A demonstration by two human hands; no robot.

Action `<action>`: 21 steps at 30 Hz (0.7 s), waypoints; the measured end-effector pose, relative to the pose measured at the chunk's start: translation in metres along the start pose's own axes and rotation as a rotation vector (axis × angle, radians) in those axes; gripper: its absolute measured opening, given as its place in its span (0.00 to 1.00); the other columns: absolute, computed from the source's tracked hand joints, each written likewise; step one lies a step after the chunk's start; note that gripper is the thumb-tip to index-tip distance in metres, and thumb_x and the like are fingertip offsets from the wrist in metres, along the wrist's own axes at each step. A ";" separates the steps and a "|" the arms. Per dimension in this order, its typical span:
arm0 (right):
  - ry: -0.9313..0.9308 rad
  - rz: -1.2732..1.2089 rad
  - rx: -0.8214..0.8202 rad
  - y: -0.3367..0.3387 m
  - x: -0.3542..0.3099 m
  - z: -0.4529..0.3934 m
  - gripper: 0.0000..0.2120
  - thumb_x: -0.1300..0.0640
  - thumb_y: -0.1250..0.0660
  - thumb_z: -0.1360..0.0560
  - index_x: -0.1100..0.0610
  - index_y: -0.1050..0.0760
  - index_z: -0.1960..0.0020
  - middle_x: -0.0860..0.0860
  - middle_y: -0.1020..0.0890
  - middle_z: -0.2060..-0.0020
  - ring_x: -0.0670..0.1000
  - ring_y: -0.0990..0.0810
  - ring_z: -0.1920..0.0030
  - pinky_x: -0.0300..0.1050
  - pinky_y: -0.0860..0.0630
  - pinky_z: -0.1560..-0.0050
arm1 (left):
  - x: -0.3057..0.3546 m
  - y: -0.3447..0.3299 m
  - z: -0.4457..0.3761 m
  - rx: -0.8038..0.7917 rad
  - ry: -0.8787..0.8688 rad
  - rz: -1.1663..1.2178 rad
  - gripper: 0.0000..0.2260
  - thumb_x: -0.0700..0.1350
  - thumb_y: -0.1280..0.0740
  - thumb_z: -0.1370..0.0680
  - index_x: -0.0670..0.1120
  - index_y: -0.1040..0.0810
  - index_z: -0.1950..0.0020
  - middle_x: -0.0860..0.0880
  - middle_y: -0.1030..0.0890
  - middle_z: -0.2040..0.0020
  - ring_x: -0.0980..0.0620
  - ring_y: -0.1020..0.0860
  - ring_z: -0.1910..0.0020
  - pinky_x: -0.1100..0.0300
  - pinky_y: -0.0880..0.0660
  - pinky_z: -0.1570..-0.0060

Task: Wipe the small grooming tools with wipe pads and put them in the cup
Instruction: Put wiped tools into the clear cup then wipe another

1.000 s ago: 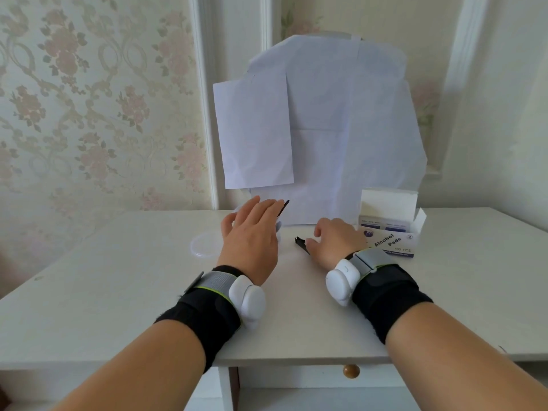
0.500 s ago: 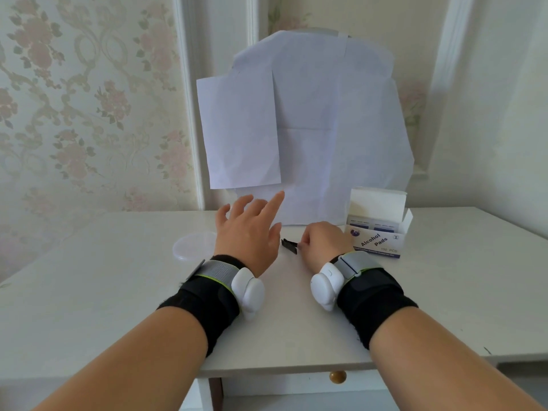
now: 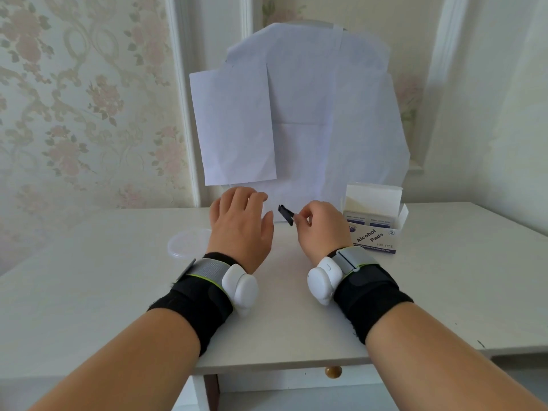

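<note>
My right hand (image 3: 318, 229) pinches a small black grooming tool (image 3: 285, 214) between thumb and fingertips and holds it above the white table (image 3: 103, 286). My left hand (image 3: 240, 226) hovers just left of the tool, back up, with its fingers bent forward over something hidden behind it. A sliver of clear plastic shows between its index finger and thumb, and whether that is the cup I cannot tell. An open box of alcohol pads (image 3: 375, 232) stands to the right of my right hand.
A clear round lid (image 3: 185, 243) lies on the table left of my left hand. White paper sheets (image 3: 296, 114) lean against the wall behind the hands. The table's front edge has a drawer knob (image 3: 333, 371) below it.
My right hand lifted the black tool off the table and tilted it up. My left hand's fingers went from stretched out to bent forward.
</note>
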State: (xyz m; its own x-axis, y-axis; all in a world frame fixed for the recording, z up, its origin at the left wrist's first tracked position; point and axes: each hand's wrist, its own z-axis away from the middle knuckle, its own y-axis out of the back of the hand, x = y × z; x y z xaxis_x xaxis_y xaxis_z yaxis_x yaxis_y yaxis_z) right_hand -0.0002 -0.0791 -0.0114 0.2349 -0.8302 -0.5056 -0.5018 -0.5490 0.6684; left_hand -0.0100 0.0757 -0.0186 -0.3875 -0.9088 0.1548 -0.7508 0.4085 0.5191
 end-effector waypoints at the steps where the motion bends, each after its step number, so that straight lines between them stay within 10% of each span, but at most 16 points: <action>1: 0.019 -0.050 0.053 0.000 -0.001 0.001 0.07 0.53 0.36 0.21 0.57 0.24 0.52 0.49 0.25 0.57 0.55 0.22 0.53 0.54 0.26 0.48 | 0.002 0.002 0.000 0.021 -0.011 0.029 0.14 0.50 0.41 0.23 0.46 0.22 0.44 0.49 0.23 0.46 0.45 0.27 0.43 0.50 0.33 0.41; 8: 0.313 -0.181 0.366 -0.003 -0.015 0.008 0.07 0.54 0.35 0.23 0.57 0.24 0.58 0.46 0.28 0.63 0.53 0.25 0.62 0.50 0.27 0.59 | 0.013 0.021 0.005 0.030 0.148 0.443 0.13 0.55 0.38 0.21 0.46 0.22 0.53 0.55 0.22 0.59 0.56 0.25 0.60 0.67 0.31 0.56; 13: 0.480 -0.153 0.387 -0.008 -0.020 0.012 0.10 0.52 0.38 0.22 0.58 0.24 0.56 0.50 0.24 0.62 0.55 0.24 0.61 0.51 0.26 0.60 | 0.015 0.030 0.007 -0.063 0.536 0.767 0.11 0.57 0.33 0.24 0.50 0.22 0.53 0.53 0.17 0.64 0.53 0.18 0.65 0.48 0.19 0.59; 21: 0.269 -0.480 0.122 -0.005 -0.026 0.020 0.15 0.52 0.42 0.23 0.58 0.22 0.44 0.49 0.22 0.51 0.44 0.24 0.54 0.31 0.30 0.51 | 0.021 0.035 0.009 -0.088 0.667 0.959 0.05 0.46 0.37 0.20 0.44 0.27 0.51 0.48 0.16 0.63 0.52 0.17 0.65 0.53 0.21 0.59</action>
State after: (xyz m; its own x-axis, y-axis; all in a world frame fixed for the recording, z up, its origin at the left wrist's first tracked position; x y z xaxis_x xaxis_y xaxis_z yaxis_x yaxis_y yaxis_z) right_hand -0.0200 -0.0527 -0.0127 0.6565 -0.4941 -0.5699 -0.3750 -0.8694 0.3217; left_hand -0.0495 0.0715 -0.0041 -0.3974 -0.1068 0.9114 -0.2538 0.9673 0.0027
